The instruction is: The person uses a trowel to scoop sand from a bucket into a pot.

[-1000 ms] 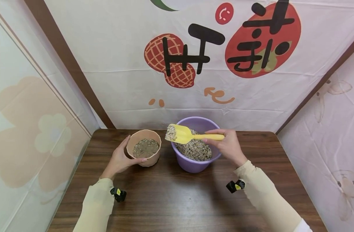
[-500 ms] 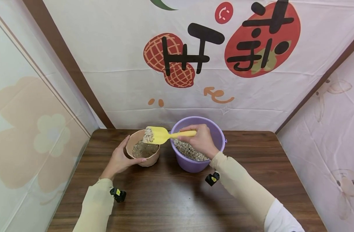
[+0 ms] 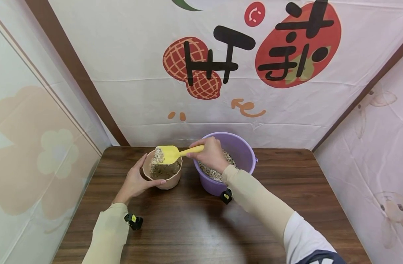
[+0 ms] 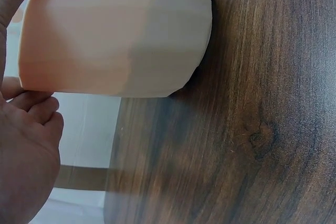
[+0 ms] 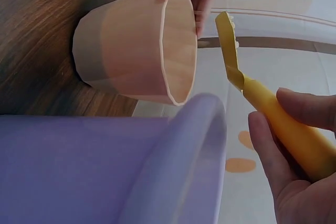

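My left hand (image 3: 132, 184) holds the rim of a peach-coloured, faceted flowerpot (image 3: 171, 182), thumb on the near side and fingers on the left. Dark, gritty soil-like material (image 3: 165, 172) partly fills the pot, which stands upright on the table. My right hand (image 3: 210, 154) grips the handle of a yellow scoop (image 3: 170, 154), whose blade is above the pot's opening. Pale gravel-like grains (image 3: 158, 157) lie at the blade's front. In the right wrist view, thumb and fingers close round the scoop handle, and the blade (image 5: 227, 43) is apart from the pot's rim.
A purple bucket (image 3: 246, 156) holding similar grains (image 3: 209, 173) stands right of the pot, under my right forearm. Both sit near the back edge of the brown wooden table (image 3: 188, 227). A printed cloth (image 3: 139, 99) hangs behind it, with more cloth at the sides.
My right hand has carried the loaded scoop left, from above the purple bucket to above the flowerpot. My left hand and the pot have stayed in place.
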Available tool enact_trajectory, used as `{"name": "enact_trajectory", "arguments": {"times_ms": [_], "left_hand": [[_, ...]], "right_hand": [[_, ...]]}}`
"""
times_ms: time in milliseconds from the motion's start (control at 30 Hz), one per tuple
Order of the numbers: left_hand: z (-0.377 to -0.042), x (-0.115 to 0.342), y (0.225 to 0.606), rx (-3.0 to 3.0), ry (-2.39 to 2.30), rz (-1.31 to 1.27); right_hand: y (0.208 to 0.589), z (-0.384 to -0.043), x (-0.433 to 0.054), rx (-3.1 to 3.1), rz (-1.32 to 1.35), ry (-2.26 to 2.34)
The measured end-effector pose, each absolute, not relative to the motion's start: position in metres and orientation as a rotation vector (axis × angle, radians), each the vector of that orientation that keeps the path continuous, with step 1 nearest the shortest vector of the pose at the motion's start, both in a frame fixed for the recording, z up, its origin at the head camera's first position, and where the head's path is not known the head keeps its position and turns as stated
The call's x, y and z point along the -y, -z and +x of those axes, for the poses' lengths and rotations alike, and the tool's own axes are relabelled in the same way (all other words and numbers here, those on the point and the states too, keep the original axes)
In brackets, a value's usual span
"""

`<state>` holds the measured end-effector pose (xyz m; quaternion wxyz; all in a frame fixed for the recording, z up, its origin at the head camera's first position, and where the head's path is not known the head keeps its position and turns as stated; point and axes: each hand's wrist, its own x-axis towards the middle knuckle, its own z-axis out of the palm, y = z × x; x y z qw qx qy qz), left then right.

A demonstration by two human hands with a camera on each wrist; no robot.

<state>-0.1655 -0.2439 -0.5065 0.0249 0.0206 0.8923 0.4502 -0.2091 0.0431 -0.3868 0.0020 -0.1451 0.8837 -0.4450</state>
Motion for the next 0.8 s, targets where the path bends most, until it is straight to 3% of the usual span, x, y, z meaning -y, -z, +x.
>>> {"name": "enact_trajectory", "arguments": {"times_ms": [800], "left_hand": [[-0.167,0.243,0.509,-2.786,-1.392,0.075]], "right_hand": [[0.381,-0.218,-0.022,-2.908,-0.645,0.999]]}}
